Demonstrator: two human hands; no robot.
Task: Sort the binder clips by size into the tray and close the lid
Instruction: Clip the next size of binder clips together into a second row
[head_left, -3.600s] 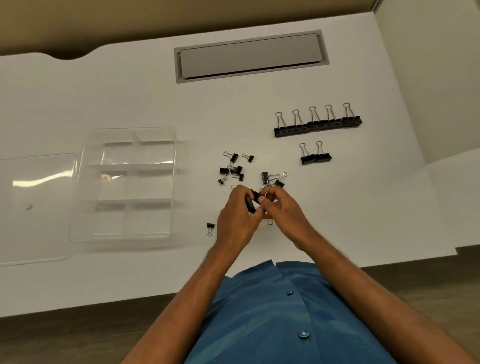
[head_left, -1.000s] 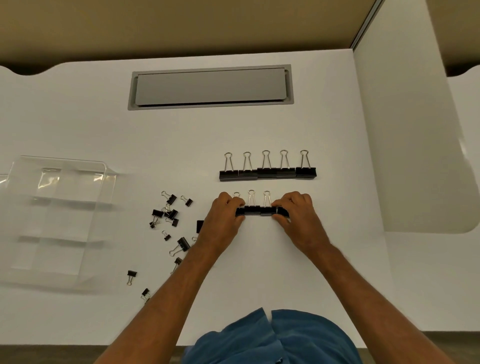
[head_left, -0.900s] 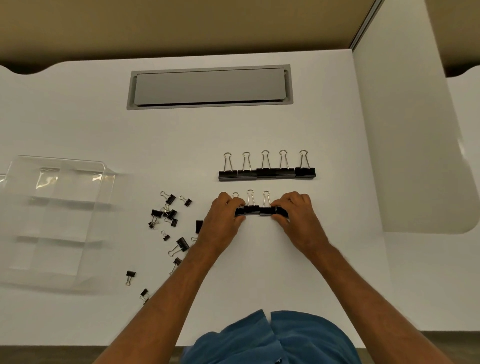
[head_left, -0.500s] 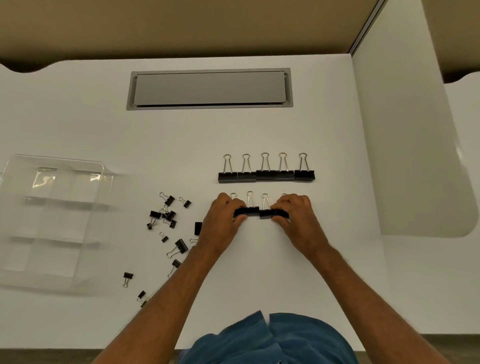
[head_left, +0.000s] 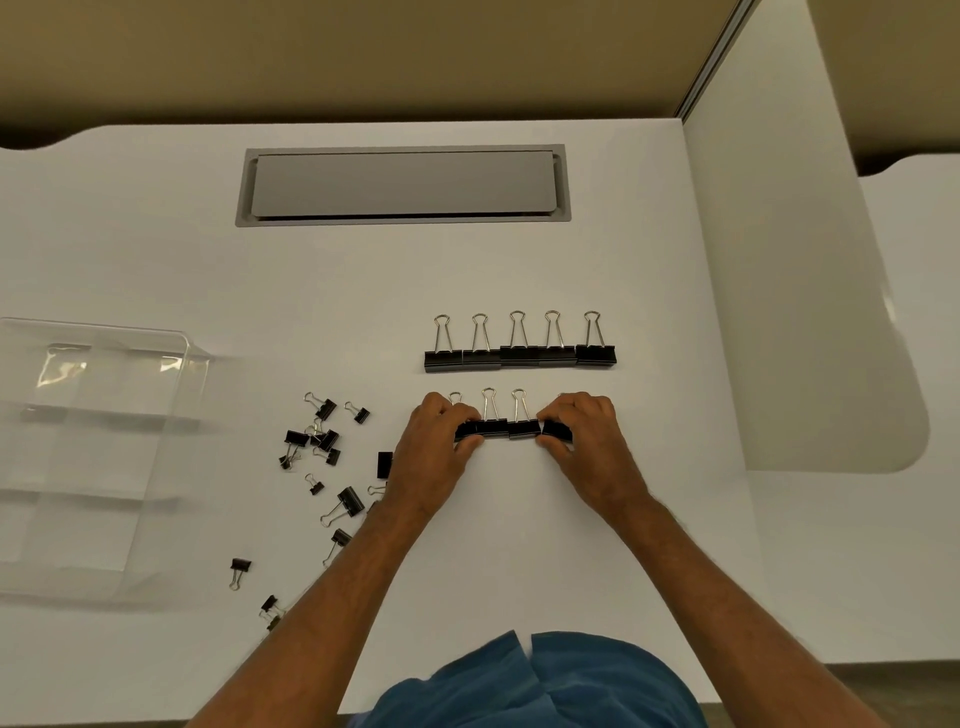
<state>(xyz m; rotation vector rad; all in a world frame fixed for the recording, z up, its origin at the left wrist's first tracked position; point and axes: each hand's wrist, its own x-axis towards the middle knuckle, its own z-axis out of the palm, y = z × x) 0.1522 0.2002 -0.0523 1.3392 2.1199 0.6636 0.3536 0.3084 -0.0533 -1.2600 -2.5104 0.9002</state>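
Observation:
A row of medium black binder clips (head_left: 498, 428) lies on the white table in front of me. My left hand (head_left: 434, 451) pinches the row's left end and my right hand (head_left: 587, 447) pinches its right end. Behind it lies a straight row of several large clips (head_left: 519, 356) with silver handles pointing away. Several small and medium clips (head_left: 324, 441) are scattered to the left, some under my left forearm. The clear compartment tray (head_left: 171, 374) stands at the far left, partly cut off by the frame edge; its lid is out of view.
A grey rectangular cable hatch (head_left: 402, 185) is set into the table at the back. A white partition (head_left: 810, 312) stands along the right side. The table's near edge runs just in front of my blue shirt.
Since 3.6 s ago my hands moved from the scattered pile to the medium row, which has grown from two clips. Over the last second the hands have stayed put, pressing the row together.

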